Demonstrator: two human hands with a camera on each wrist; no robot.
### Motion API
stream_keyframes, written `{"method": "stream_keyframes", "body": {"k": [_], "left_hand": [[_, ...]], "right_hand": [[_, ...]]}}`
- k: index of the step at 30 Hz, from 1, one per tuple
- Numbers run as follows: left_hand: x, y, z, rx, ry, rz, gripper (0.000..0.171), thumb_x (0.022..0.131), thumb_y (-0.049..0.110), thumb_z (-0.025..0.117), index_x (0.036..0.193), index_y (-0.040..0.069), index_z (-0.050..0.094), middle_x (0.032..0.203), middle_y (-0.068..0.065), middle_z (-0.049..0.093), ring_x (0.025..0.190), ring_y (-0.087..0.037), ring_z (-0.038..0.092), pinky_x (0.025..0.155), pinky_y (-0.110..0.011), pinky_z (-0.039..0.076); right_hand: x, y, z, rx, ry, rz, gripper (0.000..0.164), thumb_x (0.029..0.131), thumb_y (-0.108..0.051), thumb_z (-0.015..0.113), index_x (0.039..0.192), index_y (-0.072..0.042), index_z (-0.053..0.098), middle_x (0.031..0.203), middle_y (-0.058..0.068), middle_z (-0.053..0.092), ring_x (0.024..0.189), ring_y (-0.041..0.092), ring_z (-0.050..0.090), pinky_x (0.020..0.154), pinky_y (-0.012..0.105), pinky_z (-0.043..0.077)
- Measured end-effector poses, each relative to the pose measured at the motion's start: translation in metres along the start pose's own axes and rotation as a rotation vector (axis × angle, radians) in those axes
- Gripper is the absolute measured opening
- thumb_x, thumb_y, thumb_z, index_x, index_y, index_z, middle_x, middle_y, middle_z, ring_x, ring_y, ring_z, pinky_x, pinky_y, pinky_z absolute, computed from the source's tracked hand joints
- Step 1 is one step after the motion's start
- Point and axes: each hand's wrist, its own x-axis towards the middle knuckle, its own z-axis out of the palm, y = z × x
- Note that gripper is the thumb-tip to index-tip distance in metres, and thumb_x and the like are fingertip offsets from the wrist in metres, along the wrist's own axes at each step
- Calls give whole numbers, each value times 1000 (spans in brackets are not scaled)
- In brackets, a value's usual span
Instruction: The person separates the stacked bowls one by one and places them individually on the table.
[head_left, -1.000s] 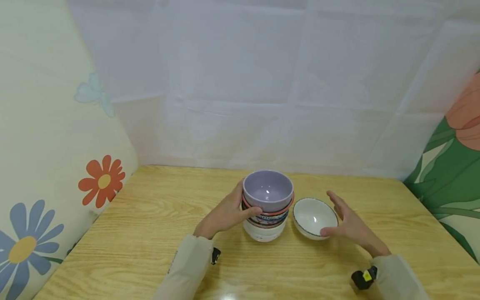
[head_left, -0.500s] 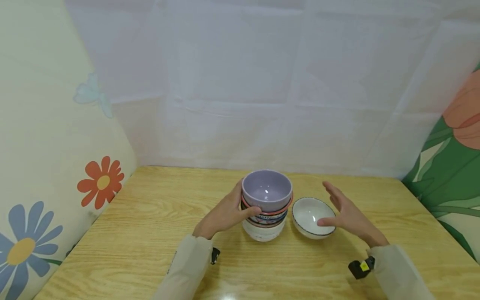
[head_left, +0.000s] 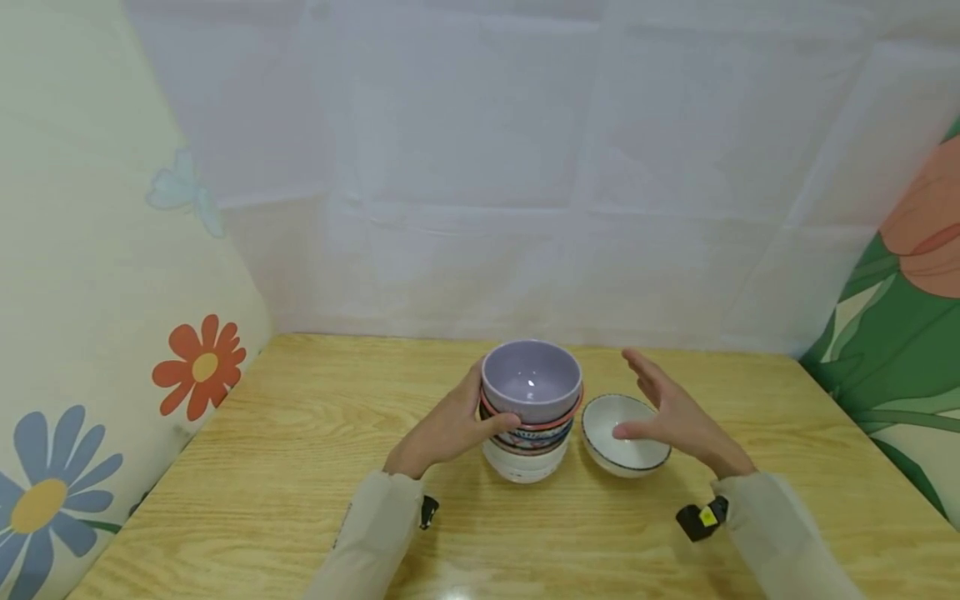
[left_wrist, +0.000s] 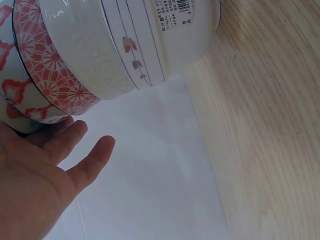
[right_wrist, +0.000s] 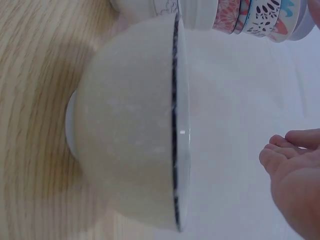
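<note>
The stack of bowls (head_left: 536, 440) stands upright on the tabletop (head_left: 337, 433), one bowl sitting inside the next. A purple bowl (head_left: 532, 379) is on top, and its inside is smooth and shiny. The left grip (head_left: 453, 417) holds the stack near the top, thumb in front. Just to the right of the stack is a white bowl (head_left: 626, 454) with a dark rim. The right grip (head_left: 667, 417) is spread, with thumb and fingers apart. From the head, its thumb seems to cross the white bowl, but the right wrist view shows a gap above the rim. Only the left wrist view shows the barcode sticker (left_wrist: 175, 12) on the lowest bowl (left_wrist: 187, 42).
</note>
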Motion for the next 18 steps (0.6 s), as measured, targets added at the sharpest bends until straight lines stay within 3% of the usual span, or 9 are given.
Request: {"method": "stream_keyframes", "body": {"k": [9, 12, 18], "left_hand": [[-2, 8, -1, 3, -6, -12, 88, 81, 30, 65, 144, 8, 8, 138, -16, 35, 125, -27, 36, 100, -47, 31], [0, 4, -1, 5, -5, -6, 89, 81, 33, 65, 144, 8, 8, 138, -15, 35, 125, -27, 36, 100, -47, 31], [10, -22, 5, 4, 11, 16, 91, 79, 36, 67, 144, 19, 7, 139, -8, 35, 126, -22, 36, 100, -46, 31]], "right_hand": [[10, -13, 6, 32, -14, -19, 103, 69, -19, 77, 145, -16, 7, 150, 6, 8, 136, 28, 9, 108, 44, 15], [14, -17, 7, 42, -22, -25, 103, 69, -21, 77, 145, -15, 7, 150, 7, 8, 136, 28, 8, 108, 46, 14], [22, -25, 13, 66, -39, -64, 103, 69, -19, 77, 145, -10, 8, 150, 10, 9, 136, 30, 9, 108, 47, 15]]}}
